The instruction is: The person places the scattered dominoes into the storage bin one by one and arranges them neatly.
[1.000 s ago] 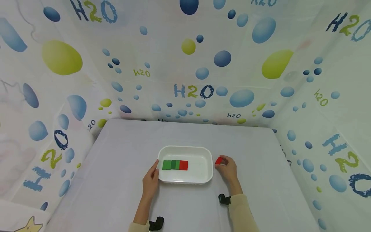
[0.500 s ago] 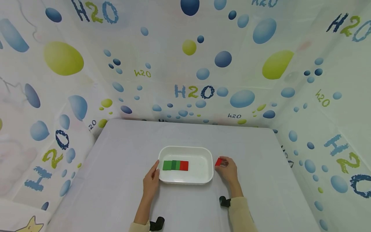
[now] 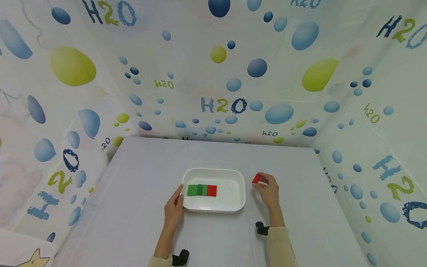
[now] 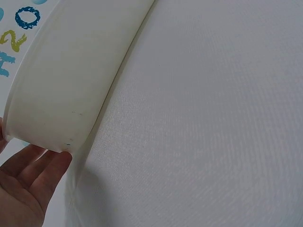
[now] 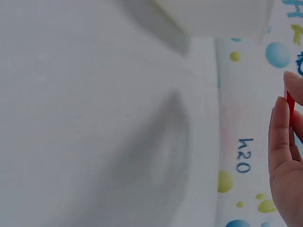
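A white rectangular tray point(image 3: 230, 191) lies on the table, its side wall point(image 4: 66, 75) large in the left wrist view. The left hand point(image 3: 173, 212) grips its left end, with fingers against the outer wall and the thumb at the rim. Inside lie flat coloured squares in a row: a green square point(image 3: 192, 190), another green square point(image 3: 202, 190) with a darker overlapping strip, and a red square point(image 3: 211, 190). Right of the tray, the right hand point(image 3: 269, 189) pinches a thin red square point(image 3: 256, 178) between thumb and fingers, above the table; only its edge shows in the right wrist view.
A white cloth covers the table point(image 3: 140, 167). Patterned sheets point(image 3: 186, 66) with bubbles and "H2O" lettering hang behind and at both sides. A black wrist camera point(image 3: 262, 228) is worn on the right wrist, another black camera point(image 3: 181, 257) on the left.
The right hand, with the red square pinched in it, has moved slightly right and away from the tray, toward the back. The left hand and the tray have stayed put.
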Available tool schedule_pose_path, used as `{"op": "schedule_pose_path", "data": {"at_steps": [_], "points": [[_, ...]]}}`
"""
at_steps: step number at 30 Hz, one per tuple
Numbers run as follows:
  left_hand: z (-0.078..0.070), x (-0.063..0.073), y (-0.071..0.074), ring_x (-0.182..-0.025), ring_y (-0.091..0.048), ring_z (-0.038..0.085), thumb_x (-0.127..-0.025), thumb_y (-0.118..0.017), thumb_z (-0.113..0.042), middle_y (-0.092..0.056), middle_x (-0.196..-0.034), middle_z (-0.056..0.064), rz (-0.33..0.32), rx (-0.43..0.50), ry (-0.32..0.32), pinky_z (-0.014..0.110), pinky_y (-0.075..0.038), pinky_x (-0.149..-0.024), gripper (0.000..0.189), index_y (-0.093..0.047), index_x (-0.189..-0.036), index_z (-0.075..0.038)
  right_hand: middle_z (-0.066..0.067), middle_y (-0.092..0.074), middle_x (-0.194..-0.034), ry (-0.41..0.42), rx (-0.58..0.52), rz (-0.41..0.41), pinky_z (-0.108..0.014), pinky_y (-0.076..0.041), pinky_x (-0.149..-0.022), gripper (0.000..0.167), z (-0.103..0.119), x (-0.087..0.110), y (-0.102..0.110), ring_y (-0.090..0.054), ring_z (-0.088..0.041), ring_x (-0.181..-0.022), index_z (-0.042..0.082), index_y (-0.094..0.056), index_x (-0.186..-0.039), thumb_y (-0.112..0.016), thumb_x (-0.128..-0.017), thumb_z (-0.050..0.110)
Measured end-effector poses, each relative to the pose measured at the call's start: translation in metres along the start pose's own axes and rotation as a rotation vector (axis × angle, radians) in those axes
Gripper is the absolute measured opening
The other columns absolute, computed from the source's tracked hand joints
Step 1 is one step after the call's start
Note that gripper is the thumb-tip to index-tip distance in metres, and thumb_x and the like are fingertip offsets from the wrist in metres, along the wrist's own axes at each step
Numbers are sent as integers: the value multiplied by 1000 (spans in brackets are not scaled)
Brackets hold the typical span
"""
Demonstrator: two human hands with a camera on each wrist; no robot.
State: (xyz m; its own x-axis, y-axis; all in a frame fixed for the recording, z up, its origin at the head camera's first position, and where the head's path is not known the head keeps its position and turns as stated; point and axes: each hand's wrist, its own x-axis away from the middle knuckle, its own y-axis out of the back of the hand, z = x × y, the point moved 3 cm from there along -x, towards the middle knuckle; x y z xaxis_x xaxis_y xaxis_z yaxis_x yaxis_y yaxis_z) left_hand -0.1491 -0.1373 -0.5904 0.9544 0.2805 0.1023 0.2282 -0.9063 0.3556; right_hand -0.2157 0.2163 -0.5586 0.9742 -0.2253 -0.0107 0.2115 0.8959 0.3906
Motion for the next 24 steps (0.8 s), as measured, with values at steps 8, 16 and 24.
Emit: {"op": "schedule_pose_path", "data": {"at_steps": [8, 16, 24], "points": [[0, 0, 0, -141, -41, 32, -103, -46, -17, -44, -152, 10, 1, 10, 4, 51, -39, -111, 43, -48, -146, -20, -14, -57, -126, 70, -25, -5, -10, -52, -82, 51, 30, 2, 1, -59, -28, -114, 1, -60, -126, -79, -78, 0], [1, 0, 0, -140, -41, 33, -103, -46, -18, -46, -150, 11, -19, 11, -20, 52, -39, -110, 42, -50, -144, -18, -16, -57, -125, 137, -56, 12, -14, -54, -83, 49, 54, 7, -8, -60, -30, -113, 1, -61, -125, -77, -78, -3], [2, 0, 0, -141, -41, 31, -103, -47, -18, -45, -151, 9, -3, 22, -3, 50, -39, -111, 42, -49, -145, -19, -17, -58, -122, 185, -39, 81, -28, -57, -86, 50, 67, 14, -29, -62, -31, -110, 0, -60, -125, -77, -78, -5]]}}
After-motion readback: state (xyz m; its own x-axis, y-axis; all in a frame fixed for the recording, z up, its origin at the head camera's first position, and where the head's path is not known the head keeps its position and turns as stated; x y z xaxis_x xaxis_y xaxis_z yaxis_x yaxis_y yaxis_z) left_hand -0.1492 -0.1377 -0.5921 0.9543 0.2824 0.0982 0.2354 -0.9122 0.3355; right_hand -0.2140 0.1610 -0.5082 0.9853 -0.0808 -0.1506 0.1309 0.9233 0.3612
